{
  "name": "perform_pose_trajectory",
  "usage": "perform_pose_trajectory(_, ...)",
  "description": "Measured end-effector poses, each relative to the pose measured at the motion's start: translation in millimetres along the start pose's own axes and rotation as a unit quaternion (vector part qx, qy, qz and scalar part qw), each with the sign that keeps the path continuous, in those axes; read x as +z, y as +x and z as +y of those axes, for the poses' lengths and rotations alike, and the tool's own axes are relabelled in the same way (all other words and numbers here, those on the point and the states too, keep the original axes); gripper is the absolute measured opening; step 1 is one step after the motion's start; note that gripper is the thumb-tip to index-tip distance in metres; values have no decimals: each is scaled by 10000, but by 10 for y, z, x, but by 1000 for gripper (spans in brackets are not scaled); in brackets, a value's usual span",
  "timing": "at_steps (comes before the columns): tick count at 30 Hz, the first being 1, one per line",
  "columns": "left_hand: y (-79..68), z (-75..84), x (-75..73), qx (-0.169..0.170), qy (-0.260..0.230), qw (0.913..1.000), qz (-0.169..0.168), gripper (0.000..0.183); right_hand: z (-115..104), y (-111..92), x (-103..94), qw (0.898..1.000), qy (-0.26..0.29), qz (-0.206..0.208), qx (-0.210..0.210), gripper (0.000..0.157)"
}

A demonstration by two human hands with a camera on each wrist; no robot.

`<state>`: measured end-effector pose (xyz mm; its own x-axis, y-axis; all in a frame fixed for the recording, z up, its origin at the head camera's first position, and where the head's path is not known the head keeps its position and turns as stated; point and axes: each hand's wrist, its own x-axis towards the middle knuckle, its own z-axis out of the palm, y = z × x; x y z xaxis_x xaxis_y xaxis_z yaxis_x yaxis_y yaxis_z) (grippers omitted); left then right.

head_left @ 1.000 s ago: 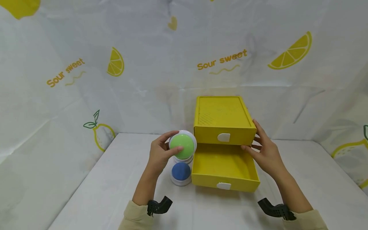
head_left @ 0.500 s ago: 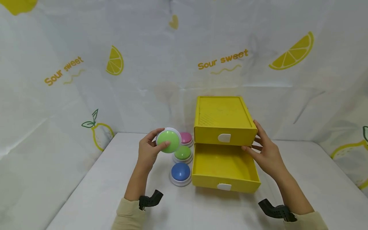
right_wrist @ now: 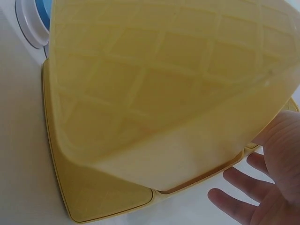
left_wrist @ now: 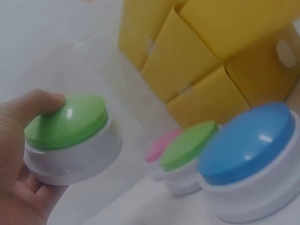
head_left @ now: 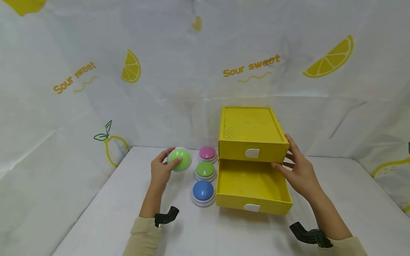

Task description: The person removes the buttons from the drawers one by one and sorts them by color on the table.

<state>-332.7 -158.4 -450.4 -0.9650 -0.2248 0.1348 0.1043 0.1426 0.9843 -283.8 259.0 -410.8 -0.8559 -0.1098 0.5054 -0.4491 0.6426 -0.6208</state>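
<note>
My left hand [head_left: 161, 171] holds a round push button with a green dome [head_left: 180, 156] and white base, off to the left of the others. Its thumb lies on the dome, and in the left wrist view the fingers reach beneath the white base. At the right side of a yellow two-drawer box [head_left: 254, 124], my right hand [head_left: 300, 172] touches the box by the upper drawer's corner. In the right wrist view several of its fingers [right_wrist: 243, 185] extend loosely beside the box. The lower drawer [head_left: 253, 204] is pulled out, its visible interior bare.
Left of the box, a pink button [head_left: 207, 153], another green button [head_left: 205, 169] and a blue button [head_left: 203, 191] stand in a row on the white table [head_left: 105, 213]. Behind rises a white lemon-printed sheet [head_left: 179, 71].
My left hand has carried the green button left and slightly down, away from the row, uncovering the pink and second green buttons. The right hand stays at the box.
</note>
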Motion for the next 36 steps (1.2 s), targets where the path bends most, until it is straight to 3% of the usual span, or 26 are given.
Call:
perform_pose_trajectory(16,129,-520,226,55,930,9944,506,49,-25,-1,-17,10000,-14,-38,35,99)
perform_pose_trajectory(26,104,-578,243,253,1930,9792,571,60,-37,1,-26,10000,31,-50,24,96)
perform_pose_trajectory(32,95,-601,220,230,1987,9785,495,57,-35,-10,-46,9999,42,-113,105,93)
perform_pose_trajectory(36,98,-611,205,490,1992,9781,341,52,-30,-15,-48,9999,36,-110,115,91)
